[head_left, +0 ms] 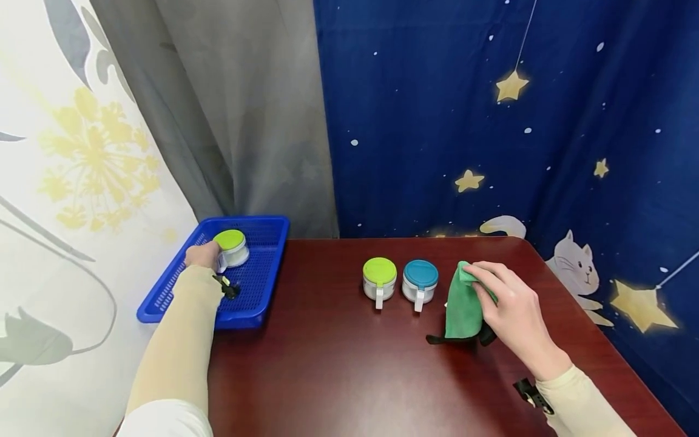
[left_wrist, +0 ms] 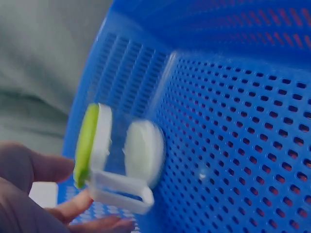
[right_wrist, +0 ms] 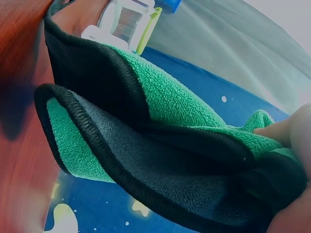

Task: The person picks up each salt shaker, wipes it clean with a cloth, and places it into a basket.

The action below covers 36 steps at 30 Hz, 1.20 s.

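Observation:
My left hand (head_left: 202, 254) is at the left side of a lidded seasoning jar (head_left: 233, 249) with a lime-green lid, upright inside the blue basket (head_left: 277, 255). In the left wrist view the thumb (left_wrist: 53, 168) reaches the lid's edge, and the extended fingers lie by the jar's white handle (left_wrist: 121, 191). Whether they bear on it is hard to see. At the right, my right hand (head_left: 516, 309) pinches a green cloth (head_left: 463, 309) with a dark reverse and black edging. The cloth hangs in folds, its lower edge at the tabletop.
A second green-lidded jar (head_left: 379, 280) and a blue-lidded jar (head_left: 420, 283) stand side by side on the dark red table (head_left: 327, 364), handles toward me. A grey curtain (head_left: 262, 109) and a blue starry curtain (head_left: 415, 109) hang behind the table.

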Available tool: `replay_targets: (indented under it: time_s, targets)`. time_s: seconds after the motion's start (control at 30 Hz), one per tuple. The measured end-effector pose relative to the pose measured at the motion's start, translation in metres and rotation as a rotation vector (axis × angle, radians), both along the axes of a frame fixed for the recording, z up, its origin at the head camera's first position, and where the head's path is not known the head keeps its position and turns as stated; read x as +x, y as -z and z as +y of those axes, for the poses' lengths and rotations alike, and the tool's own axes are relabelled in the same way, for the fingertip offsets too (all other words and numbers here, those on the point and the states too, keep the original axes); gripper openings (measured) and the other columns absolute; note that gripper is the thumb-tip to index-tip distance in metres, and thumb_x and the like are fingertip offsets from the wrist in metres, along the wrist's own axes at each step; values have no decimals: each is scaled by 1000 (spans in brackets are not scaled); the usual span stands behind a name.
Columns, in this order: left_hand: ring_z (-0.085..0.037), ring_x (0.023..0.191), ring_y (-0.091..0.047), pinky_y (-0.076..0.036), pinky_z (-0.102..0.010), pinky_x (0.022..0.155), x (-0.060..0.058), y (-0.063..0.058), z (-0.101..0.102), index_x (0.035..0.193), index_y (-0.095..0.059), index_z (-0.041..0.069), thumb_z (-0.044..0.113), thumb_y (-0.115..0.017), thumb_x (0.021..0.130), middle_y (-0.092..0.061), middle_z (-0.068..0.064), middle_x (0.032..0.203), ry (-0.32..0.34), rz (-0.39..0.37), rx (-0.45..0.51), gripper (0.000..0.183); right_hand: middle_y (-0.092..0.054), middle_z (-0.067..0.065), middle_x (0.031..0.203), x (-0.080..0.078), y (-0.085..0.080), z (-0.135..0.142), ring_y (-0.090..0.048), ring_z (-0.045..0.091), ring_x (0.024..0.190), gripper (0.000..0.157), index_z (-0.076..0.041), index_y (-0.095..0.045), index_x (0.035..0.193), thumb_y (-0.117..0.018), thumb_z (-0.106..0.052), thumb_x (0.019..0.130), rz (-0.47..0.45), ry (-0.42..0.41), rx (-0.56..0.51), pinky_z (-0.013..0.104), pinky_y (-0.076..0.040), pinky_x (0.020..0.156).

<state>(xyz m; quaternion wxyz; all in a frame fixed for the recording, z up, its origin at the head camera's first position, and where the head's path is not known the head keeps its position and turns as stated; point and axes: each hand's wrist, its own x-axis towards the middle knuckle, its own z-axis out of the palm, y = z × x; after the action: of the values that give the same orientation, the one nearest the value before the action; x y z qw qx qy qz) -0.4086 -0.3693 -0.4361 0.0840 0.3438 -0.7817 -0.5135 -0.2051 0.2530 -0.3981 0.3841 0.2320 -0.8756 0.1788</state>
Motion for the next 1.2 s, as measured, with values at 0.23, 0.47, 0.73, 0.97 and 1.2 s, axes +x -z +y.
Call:
replay_targets:
  time_s: [0.23, 0.47, 0.73, 0.97, 1.2]
  targets:
    - [-47, 122, -51, -41, -55, 102, 14, -31, 27, 127, -57, -8, 26, -47, 86, -56, -31, 131, 48, 125, -246, 54, -63, 1, 126, 2, 3, 2, -61, 16, 108, 49, -17, -68, 131, -76, 0, 85, -52, 15, 17, 34, -53, 83]
    - [-48, 116, -54, -40, -56, 98, 21, -56, 81, 117, -60, 0, 19, -50, 84, -63, -26, 119, 85, 322, -383, 39, -64, 4, 121, -2, 13, 9, -63, 20, 104, 49, -14, -70, 127, -79, 1, 81, -43, 6, 24, 41, -54, 81]
    - [-37, 106, -58, -43, -49, 92, 60, -53, 180, 115, -61, 5, 18, -65, 87, -65, -18, 115, 313, 478, -311, 32, -65, 4, 117, -9, 28, 17, -64, 21, 101, 45, -14, -71, 125, -79, 0, 83, -83, 10, 17, 46, -56, 77]
    - [-27, 92, -59, -47, -40, 81, 97, -10, 262, 105, -69, 8, 14, -69, 85, -67, -9, 101, 485, 383, 19, 20, -65, 4, 114, -12, 39, 18, -64, 23, 96, 47, -14, -71, 124, -80, 2, 81, -90, 13, 37, 46, -56, 71]
    - [-18, 72, -54, -49, -41, 74, 116, 28, 309, 107, -71, 1, 11, -65, 89, -63, -8, 87, 540, 222, 298, 21, -63, 6, 116, -15, 53, 17, -63, 24, 97, 47, -15, -68, 127, -81, -6, 83, -199, 10, 98, 47, -56, 73]
